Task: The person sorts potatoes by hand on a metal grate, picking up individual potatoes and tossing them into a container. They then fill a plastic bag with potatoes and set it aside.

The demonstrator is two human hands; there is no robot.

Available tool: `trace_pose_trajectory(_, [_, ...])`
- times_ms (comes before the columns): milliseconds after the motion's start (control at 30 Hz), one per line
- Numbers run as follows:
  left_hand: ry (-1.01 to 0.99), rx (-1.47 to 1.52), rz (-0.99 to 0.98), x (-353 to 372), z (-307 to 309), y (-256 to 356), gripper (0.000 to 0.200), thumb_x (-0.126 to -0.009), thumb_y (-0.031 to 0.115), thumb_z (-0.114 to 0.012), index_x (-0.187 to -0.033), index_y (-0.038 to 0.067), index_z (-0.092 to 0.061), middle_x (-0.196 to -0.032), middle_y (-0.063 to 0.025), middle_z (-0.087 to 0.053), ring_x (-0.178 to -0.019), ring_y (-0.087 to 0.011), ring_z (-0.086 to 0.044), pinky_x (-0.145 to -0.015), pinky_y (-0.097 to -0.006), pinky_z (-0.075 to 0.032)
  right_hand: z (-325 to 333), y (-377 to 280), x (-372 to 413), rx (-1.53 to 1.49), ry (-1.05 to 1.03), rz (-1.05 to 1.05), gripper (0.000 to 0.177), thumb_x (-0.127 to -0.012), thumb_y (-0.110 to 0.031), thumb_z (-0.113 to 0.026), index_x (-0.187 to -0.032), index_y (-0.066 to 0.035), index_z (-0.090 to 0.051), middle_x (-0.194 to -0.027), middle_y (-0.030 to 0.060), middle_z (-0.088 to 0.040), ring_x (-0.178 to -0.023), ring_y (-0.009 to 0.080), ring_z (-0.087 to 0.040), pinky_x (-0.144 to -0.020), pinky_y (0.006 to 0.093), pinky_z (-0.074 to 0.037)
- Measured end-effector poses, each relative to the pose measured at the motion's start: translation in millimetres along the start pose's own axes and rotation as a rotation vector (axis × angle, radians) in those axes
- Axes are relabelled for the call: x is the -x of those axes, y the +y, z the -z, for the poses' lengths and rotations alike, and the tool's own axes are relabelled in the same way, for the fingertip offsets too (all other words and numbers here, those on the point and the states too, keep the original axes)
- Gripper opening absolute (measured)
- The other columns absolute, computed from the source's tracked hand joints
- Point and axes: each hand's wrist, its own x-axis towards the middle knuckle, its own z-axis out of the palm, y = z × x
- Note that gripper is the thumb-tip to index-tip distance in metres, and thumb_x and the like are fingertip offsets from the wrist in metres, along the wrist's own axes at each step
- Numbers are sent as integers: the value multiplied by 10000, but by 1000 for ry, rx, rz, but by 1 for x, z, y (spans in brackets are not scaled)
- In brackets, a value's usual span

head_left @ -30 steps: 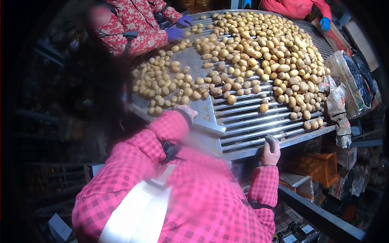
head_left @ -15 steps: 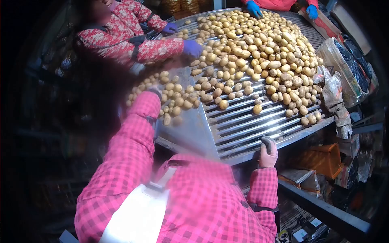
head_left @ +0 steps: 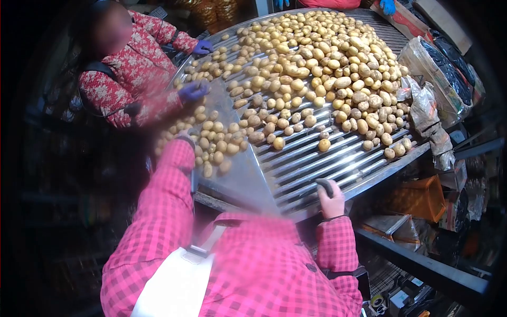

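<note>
Across the bars [head_left: 309, 159], potatoes [head_left: 343, 83] heap far right; others lie on the left plate [head_left: 235, 182], the left hand [head_left: 184, 135] among them, openness and grip hidden. The right hand [head_left: 331, 199] curls at the near rim [head_left: 367, 178], perhaps for balance; its hold is unclear.

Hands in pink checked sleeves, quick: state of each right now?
Left hand: at the potatoes, blurred; open or closed can't be told.
Right hand: half-curled by the metal bars; grip can't be told.

Potatoes [head_left: 342, 83] lie on the rollers [head_left: 346, 170] and, left of these, on the plate [head_left: 235, 173]; plastic [head_left: 424, 108] hangs at the rollers' right edge.
</note>
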Motion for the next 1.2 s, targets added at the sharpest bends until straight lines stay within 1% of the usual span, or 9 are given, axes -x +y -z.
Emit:
trace_pose_trajectory(67, [116,312,-182,19,4,26,266,-772,21,-594,-1020,111,-627,-944,-62,-648,-911,-173,-599,-802,-285,-476,-9,-5,0,-264,-145,-290,227,-819,-82,-587,-1037,-22,-615,-991,96,-624,-884,209,-598,-763,301,-470])
trace_pose_trajectory(133, [-209,720,-462,48,2,63,318,-761,20,-617,-1078,43,-606,-1025,-29,-622,-944,-126,-565,-841,-269,-458,-11,-9,-8,-562,-240,-440,333,-828,-140,-594,-1140,-34,-548,-1074,105,-591,-934,222,-583,-788,320,-469])
trace_pose_trajectory(200, [-654,593,-592,76,8,109,344,-801,23,-585,-1144,32,-575,-1060,-44,-613,-1008,-126,-544,-886,-277,-435,-26,-14,-10,-1028,-343,-585,657,-833,-307,-608,-1368,-72,-309,-1283,134,-456,-1081,267,-515,-863,386,-457])
trace_pose_trajectory(267, [-699,522,-815,73,-9,141,322,-821,32,-570,-1141,2,-561,-1049,-52,-619,-1000,-129,-546,-910,-275,-414,-39,-19,-14,-1303,-332,-571,744,-827,-353,-613,-1400,-69,-234,-1347,146,-381,-1135,269,-471,-865,409,-458])
trace_pose_trajectory(467, [333,-118,-838,12,-62,214,442,-719,138,-634,-1154,130,-557,-1240,-136,-493,-1121,-339,-474,-965,-417,-398,-32,-15,-17,-958,-414,-607,298,-815,-264,-610,-1021,-57,-553,-998,90,-583,-975,218,-548,-815,331,-459])
trace_pose_trajectory(733, [-21,-418,-354,-31,-67,263,581,-657,350,-736,-1171,150,-552,-1281,-166,-421,-1120,-344,-480,-945,-407,-426,-10,9,-4,-1319,-329,-693,312,-834,-254,-616,-1049,-46,-530,-980,117,-570,-864,229,-569,-669,347,-486])
trace_pose_trajectory(1000, [289,369,-770,39,-55,217,254,-664,116,-678,-894,51,-591,-998,-152,-556,-921,-307,-555,-845,-372,-456,-12,6,-8,-1135,-408,-594,574,-828,-220,-626,-1318,-80,-362,-1118,119,-520,-920,230,-549,-682,326,-489])
trace_pose_trajectory(1100, [70,517,-1010,119,-67,219,255,-699,99,-634,-939,46,-566,-1027,-149,-550,-990,-299,-528,-914,-376,-406,-22,-5,-15,-1251,-395,-546,763,-838,-313,-629,-1424,-121,-180,-1403,148,-315,-1193,297,-462,-802,363,-524])
trace_pose_trajectory(1200, [-351,500,-1153,187,-83,227,479,-735,167,-655,-1170,48,-493,-1302,-238,-404,-1221,-387,-382,-1021,-429,-317,-22,4,-14,-1381,-416,-566,765,-818,-460,-613,-1410,-157,-236,-1371,111,-380,-1198,259,-463,-791,382,-531])
